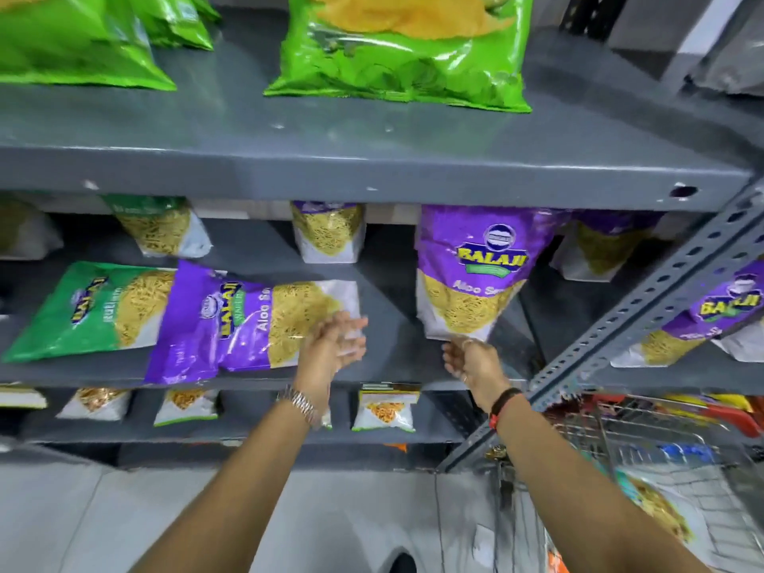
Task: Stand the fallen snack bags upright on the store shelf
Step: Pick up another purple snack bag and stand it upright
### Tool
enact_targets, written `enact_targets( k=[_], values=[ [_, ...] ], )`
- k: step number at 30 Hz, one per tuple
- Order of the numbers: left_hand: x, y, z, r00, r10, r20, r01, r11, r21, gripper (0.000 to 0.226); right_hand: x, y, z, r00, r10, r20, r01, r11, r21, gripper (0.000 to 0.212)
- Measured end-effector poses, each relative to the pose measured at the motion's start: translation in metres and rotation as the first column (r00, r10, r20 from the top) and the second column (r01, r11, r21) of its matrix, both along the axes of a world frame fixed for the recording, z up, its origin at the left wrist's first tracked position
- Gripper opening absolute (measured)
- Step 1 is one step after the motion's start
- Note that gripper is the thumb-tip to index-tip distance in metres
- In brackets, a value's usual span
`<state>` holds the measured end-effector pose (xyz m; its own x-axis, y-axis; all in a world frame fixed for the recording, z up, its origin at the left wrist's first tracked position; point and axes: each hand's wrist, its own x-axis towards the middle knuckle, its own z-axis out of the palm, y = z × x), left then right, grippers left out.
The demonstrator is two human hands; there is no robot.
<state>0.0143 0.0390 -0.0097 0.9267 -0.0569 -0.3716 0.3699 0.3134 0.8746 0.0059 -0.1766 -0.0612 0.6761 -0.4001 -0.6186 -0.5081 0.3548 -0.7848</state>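
One glossy purple snack bag [471,270] stands upright on the grey metal shelf [384,357], the right hand [471,361] loosely open beneath it. The open left hand [335,345] reaches the fallen purple bag [248,320]; grasping and tipping it upright likely follows.

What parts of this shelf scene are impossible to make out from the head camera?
- Left hand: motion-blurred, so contact with the lying purple bag is unclear.
- Right hand: at the standing purple bag's bottom edge; grip not visible.
- Back-row bags: tops hidden by the shelf edge.
- Green chip bag: cut off by the frame's top.
- Cart contents: blurred.
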Motion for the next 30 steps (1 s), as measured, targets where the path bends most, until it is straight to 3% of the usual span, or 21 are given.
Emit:
enact_targets(
  k=[2, 4, 6, 8, 10, 12, 14, 15, 17, 20, 22, 25, 27, 28, 30],
  values=[
    [-0.014, 0.035, -0.017, 0.992, -0.018, -0.126, 0.022, 0.999, 0.028, 0.011, 0.009, 0.034, 0.012, 0.989, 0.150, 0.005, -0.149, 0.983, -0.104, 0.024],
    [-0.020, 0.069, -0.032, 0.960, -0.041, -0.276, 0.068, 0.994, 0.088, 0.014, 0.027, 0.069, 0.028, 0.939, 0.341, 0.036, -0.303, 0.874, -0.379, 0.025],
    [-0.019, 0.101, -0.041, 0.930, -0.039, -0.366, 0.089, 0.989, 0.119, 0.021, 0.050, 0.108, 0.047, 0.854, 0.520, 0.001, -0.378, 0.621, -0.687, 0.018],
    [-0.015, 0.128, -0.045, 0.920, -0.018, -0.391, 0.059, 0.994, 0.093, 0.028, 0.073, 0.146, 0.066, 0.789, 0.611, -0.056, -0.382, 0.418, -0.824, 0.015],
    [-0.007, 0.149, -0.048, 0.925, -0.003, -0.380, 0.026, 0.998, 0.056, 0.026, 0.098, 0.179, 0.074, 0.726, 0.673, -0.139, -0.398, 0.246, -0.884, 0.022],
    [0.000, 0.162, -0.049, 0.936, -0.007, -0.351, 0.005, 1.000, -0.007, 0.020, 0.122, 0.202, 0.068, 0.625, 0.703, -0.339, -0.540, 0.075, -0.839, 0.031],
    [0.004, 0.168, -0.047, 0.946, -0.018, -0.323, -0.001, 0.998, -0.060, 0.015, 0.136, 0.216, 0.061, 0.491, 0.720, -0.491, -0.676, -0.041, -0.735, 0.037],
    [0.005, 0.170, -0.046, 0.949, -0.014, -0.314, -0.013, 0.996, -0.084, 0.013, 0.140, 0.221, 0.059, 0.459, 0.717, -0.524, -0.713, -0.055, -0.699, 0.037],
    [0.005, 0.175, -0.045, 0.949, 0.017, -0.316, -0.065, 0.988, -0.141, 0.014, 0.144, 0.226, 0.056, 0.479, 0.701, -0.528, -0.748, 0.011, -0.664, 0.028],
    [0.007, 0.186, -0.048, 0.950, 0.035, -0.311, -0.091, 0.982, -0.167, 0.012, 0.141, 0.219, 0.046, 0.627, 0.695, -0.352, -0.719, 0.341, -0.606, 0.019],
    [0.008, 0.193, -0.047, 0.956, 0.069, -0.285, -0.119, 0.980, -0.162, 0.012, 0.142, 0.204, 0.030, 0.706, 0.649, -0.284, -0.676, 0.497, -0.545, 0.025],
    [0.007, 0.199, -0.046, 0.969, 0.142, -0.204, -0.162, 0.983, -0.085, 0.015, 0.135, 0.171, -0.008, 0.720, 0.633, -0.284, -0.691, 0.618, -0.374, 0.017],
    [0.007, 0.200, -0.044, 0.970, 0.183, -0.161, -0.193, 0.980, -0.051, 0.017, 0.108, 0.171, 0.002, 0.759, 0.584, -0.288, -0.650, 0.703, -0.288, 0.044],
    [0.007, 0.201, -0.043, 0.972, 0.191, -0.140, -0.197, 0.980, -0.028, 0.018, 0.098, 0.173, 0.005, 0.777, 0.568, -0.271, -0.626, 0.744, -0.232, 0.042],
    [0.007, 0.200, -0.042, 0.975, 0.202, -0.093, -0.200, 0.979, 0.029, 0.020, 0.067, 0.184, 0.024, 0.829, 0.513, -0.222, -0.549, 0.824, -0.142, 0.016]
  ],
)
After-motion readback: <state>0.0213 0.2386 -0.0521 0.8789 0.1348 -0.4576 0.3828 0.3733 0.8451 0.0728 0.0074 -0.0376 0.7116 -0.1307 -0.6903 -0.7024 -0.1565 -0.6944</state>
